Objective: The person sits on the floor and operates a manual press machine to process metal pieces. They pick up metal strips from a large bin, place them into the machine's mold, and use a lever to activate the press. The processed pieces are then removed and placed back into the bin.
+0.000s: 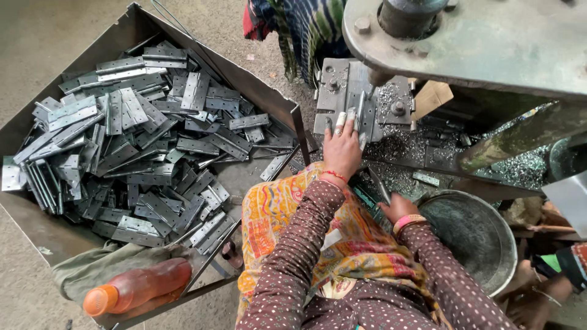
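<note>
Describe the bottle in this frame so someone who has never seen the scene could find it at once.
Start at the big metal tray heaped with grey hinges on the left. At its near corner a plastic bottle lies on its side on a bundle of greenish cloth. It is the only orange, rounded thing beside all that flat grey metal.

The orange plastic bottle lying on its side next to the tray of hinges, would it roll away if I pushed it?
Probably a little. The orange plastic bottle is round and lies on its side, so a nudge could roll it. It rests on crumpled grey-green cloth against the metal tray's rim, which would likely stop it soon. It looks full, so it may feel fairly heavy.
</note>
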